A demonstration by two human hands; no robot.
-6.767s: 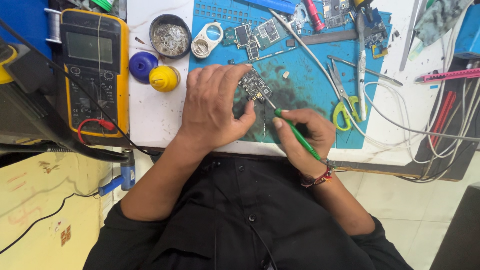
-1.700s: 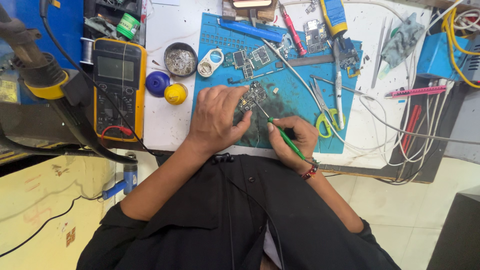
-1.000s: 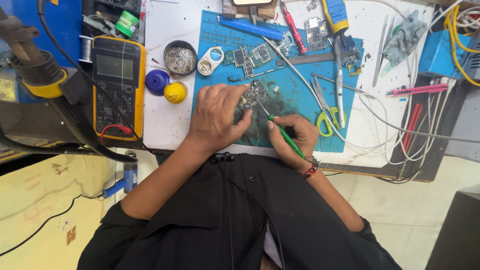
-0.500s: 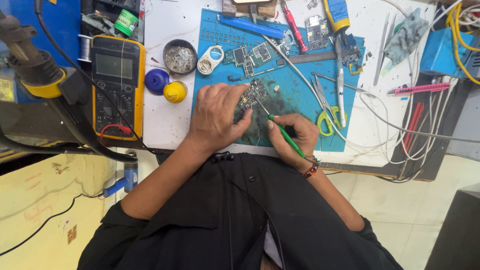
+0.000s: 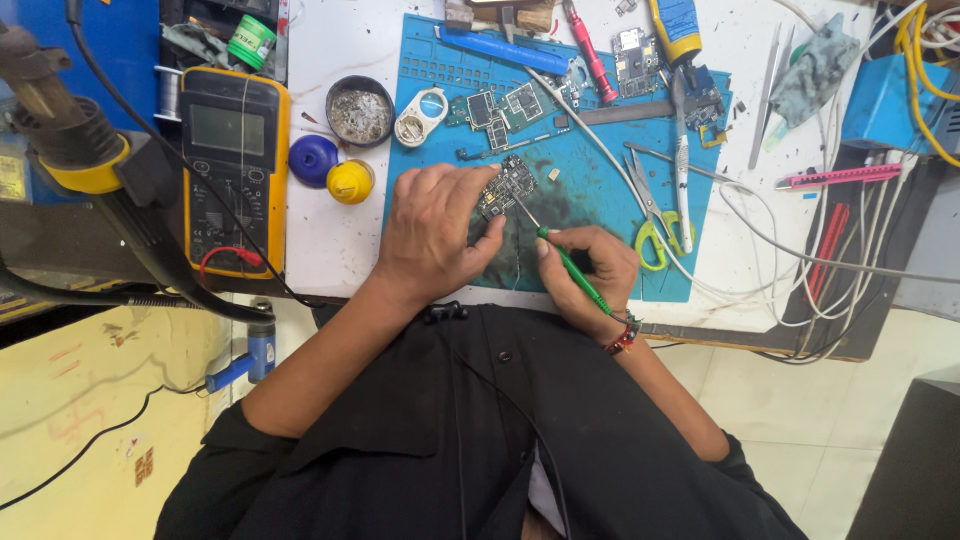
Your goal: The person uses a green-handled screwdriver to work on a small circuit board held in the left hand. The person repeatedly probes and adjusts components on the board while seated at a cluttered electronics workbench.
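Note:
My left hand (image 5: 432, 228) presses a small dark circuit board (image 5: 507, 184) down onto the blue work mat (image 5: 600, 150), fingers curled over its near edge. My right hand (image 5: 588, 268) grips a thin green-handled tool (image 5: 570, 268); its metal tip touches the board's right side. Both hands sit at the mat's near edge, close to my body.
A yellow multimeter (image 5: 232, 165) lies at the left, beside a round tin (image 5: 360, 110), a blue knob (image 5: 313, 159) and a yellow knob (image 5: 350, 181). More circuit boards (image 5: 505, 105), a red screwdriver (image 5: 590, 50), green-handled scissors (image 5: 650, 215), tweezers (image 5: 682, 185) and white cables (image 5: 800, 250) crowd the right.
The view has shifted slightly. My hands stay on the board with the tool tip against it; only small movements of the right hand.

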